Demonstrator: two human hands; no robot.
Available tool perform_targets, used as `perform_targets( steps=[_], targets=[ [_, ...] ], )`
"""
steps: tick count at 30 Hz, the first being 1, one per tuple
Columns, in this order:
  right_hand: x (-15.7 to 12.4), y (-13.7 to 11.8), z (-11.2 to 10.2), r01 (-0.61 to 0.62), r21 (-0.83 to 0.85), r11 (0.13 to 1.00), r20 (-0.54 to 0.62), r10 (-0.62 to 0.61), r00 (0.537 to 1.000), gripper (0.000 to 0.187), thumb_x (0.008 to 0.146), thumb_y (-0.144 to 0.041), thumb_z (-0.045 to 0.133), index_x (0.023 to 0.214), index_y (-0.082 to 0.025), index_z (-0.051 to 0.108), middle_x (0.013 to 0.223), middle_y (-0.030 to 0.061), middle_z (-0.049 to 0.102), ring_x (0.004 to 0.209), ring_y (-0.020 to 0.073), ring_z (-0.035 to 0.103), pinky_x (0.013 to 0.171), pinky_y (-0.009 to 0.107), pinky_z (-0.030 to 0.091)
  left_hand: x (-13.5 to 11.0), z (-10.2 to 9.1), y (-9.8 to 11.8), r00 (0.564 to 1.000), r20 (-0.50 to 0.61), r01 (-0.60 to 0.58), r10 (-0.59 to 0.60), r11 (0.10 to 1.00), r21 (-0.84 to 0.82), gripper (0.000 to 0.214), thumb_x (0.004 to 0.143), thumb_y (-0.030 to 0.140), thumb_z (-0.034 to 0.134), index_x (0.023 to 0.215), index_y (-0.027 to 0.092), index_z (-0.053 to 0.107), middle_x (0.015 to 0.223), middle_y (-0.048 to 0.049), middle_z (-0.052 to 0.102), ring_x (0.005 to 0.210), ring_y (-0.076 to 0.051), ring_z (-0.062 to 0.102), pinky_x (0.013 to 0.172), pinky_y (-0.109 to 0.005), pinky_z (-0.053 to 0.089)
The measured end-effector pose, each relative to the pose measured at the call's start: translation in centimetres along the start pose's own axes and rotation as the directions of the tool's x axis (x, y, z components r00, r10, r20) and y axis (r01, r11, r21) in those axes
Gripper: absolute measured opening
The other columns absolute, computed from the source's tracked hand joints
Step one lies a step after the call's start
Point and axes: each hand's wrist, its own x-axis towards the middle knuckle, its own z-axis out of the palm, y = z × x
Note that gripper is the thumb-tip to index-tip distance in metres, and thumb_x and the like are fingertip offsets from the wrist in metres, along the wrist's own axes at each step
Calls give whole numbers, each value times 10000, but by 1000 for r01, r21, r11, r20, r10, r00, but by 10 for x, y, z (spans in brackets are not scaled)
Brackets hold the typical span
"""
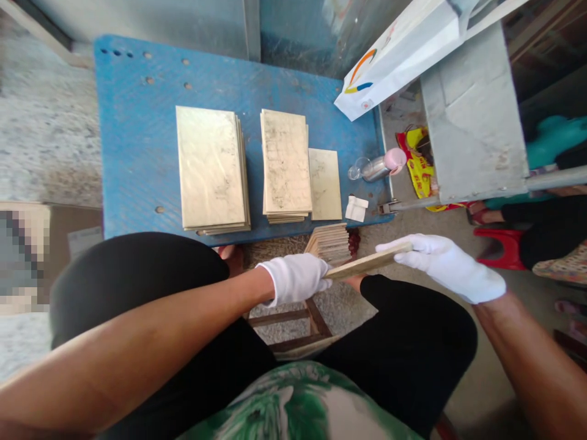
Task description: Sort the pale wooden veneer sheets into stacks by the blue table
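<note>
Two tall stacks of cream glazed tiles (211, 171) and one lone tile (324, 183) lie on the blue surface (137, 122); a smaller pile (328, 243) remains nearby, while the gloved left hand (291, 279) and right hand (440, 269) pinch another tile (367, 261) at opposite ends.

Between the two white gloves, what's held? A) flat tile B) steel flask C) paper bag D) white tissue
A: the flat tile spans the gap, touching both the gloved left hand and the gloved right hand.

glossy ceramic tiles (210, 168), white cloth gloves (293, 278)
</note>
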Motion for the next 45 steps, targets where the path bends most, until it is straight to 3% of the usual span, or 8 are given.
perform_targets(
  steps=[4, 7, 9, 13, 16, 22, 32, 45],
  targets=[
    [-18, 17, 13, 72, -155, 985, 16, -70, 997, 351, 900, -508, 616, 1106, -260, 753, 1089, 31, 760, 996, 234, 711, 871, 313, 578, 8, -9, 0, 999, 42, -7, -1, 981, 192, 435, 868, 464, 592, 1169, 165, 691, 1078, -152, 741, 937, -311, 716, 754, -353, 528],
    [-19, 36, 33, 222, -349, 911, 58, -216, 975, 298, 953, -429, 550, 1094, -269, 758, 1071, 29, 762, 976, 218, 710, 906, 322, 554, 12, -16, 0, 999, 10, 28, -32, 970, 242, 445, 881, 430, 579, 1198, 134, 681, 1109, -173, 735, 989, -335, 710, 789, -370, 532],
    [-14, 47, 52, 267, -448, 853, 103, -247, 964, 295, 968, -388, 527, 1109, -266, 755, 1080, 35, 760, 983, 211, 705, 928, 320, 537, 14, -20, -1, 998, -11, 58, -57, 963, 262, 423, 905, 406, 555, 1199, 130, 684, 1123, -173, 733, 1019, -324, 705, 812, -355, 527],
    [8, 58, 93, 145, -570, 809, 199, -35, 979, 317, 983, -363, 526, 1208, -246, 715, 1182, 41, 733, 1061, 208, 684, 964, 290, 501, 17, -24, -6, 994, 1, 106, -111, 949, 298, 400, 917, 367, 534, 1160, 97, 700, 1110, -194, 734, 1020, -321, 705, 824, -351, 527],
    [28, 63, 120, 112, -643, 758, 287, 103, 952, 345, 996, -366, 498, 1247, -231, 692, 1259, 69, 696, 1130, 251, 660, 972, 331, 491, 18, -25, -7, 993, 8, 108, -117, 940, 323, 410, 920, 366, 535, 1161, 77, 696, 1123, -208, 726, 1025, -331, 699, 842, -368, 529],
    [56, 78, 155, 77, -677, 732, 347, 225, 910, 354, 996, -398, 483, 1215, -228, 703, 1280, 90, 681, 1150, 266, 652, 946, 324, 488, 15, -31, 1, 991, -4, 127, -134, 934, 335, 380, 944, 297, 513, 1183, 56, 684, 1168, -223, 706, 1065, -342, 685, 873, -401, 535],
    [73, 108, 172, 36, -690, 722, 306, 247, 919, 367, 1007, -408, 451, 1217, -225, 692, 1261, 97, 687, 1155, 244, 646, 972, 311, 464, 14, -33, 4, 993, 15, 103, -115, 933, 344, 355, 954, 241, 496, 1158, 15, 677, 1119, -237, 714, 1038, -388, 690, 824, -459, 557],
    [71, 97, 168, 58, -723, 689, 292, 229, 929, 354, 1004, -391, 454, 1175, -204, 701, 1223, 127, 695, 1071, 282, 681, 882, 339, 492, 14, -31, 9, 992, 22, 108, -124, 931, 348, 346, 940, 197, 503, 1194, 19, 656, 1131, -252, 704, 1066, -391, 679, 854, -462, 536]
  ],
)
